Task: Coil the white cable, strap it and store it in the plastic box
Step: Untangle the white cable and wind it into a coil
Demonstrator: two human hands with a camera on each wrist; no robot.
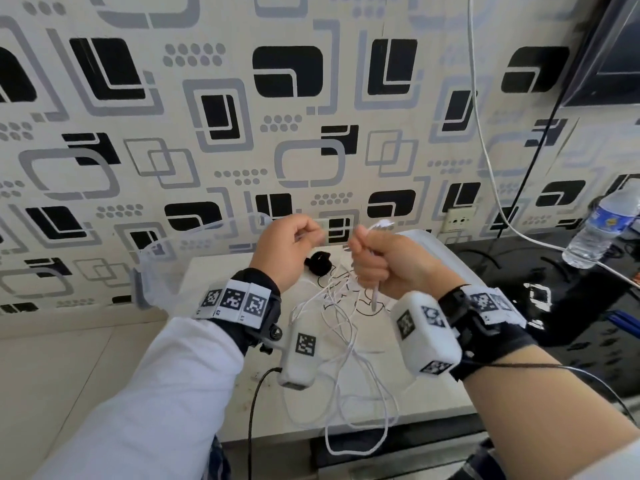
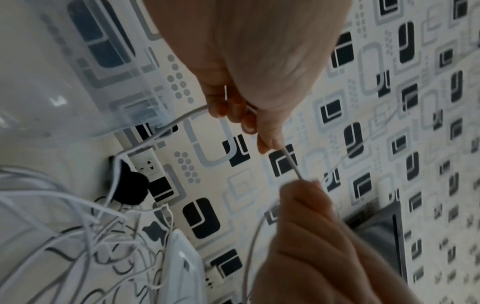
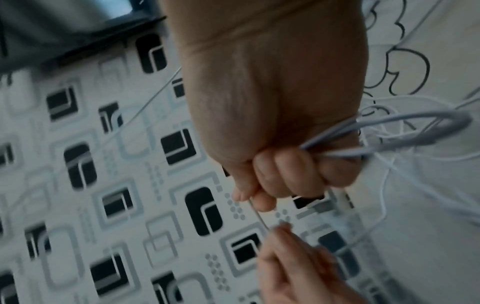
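White cable (image 1: pixel 341 327): held up between both hands above the desk (image 1: pixel 388 368), most of it hanging in loose tangled loops down onto the desk and over its front edge; coiling only just begun.
Head view, left hand (image 1: pixel 289 249): fingers curled, pinching a short stretch of the cable.
Head view, right hand (image 1: pixel 384 258): clenched round the cable, a first small bend poking out above the fist.
Head view, strap and box: small black strap (image 1: pixel 320 263) lying on the desk behind the hands, untouched; clear plastic box (image 1: pixel 156 268) at the desk's left edge, against the wall.
Left wrist view: thumb and forefinger pinching the cable, a taut short run leading across to the right fist.
Right wrist view: fist closed on a doubled loop (image 3: pixel 389 133) sticking out past the little-finger side.
Step in hand: gathering first loops, judged early.
Next move calls for: feeding slack loop by loop into the right fist, untangling as needed; strapping and boxing not yet due.
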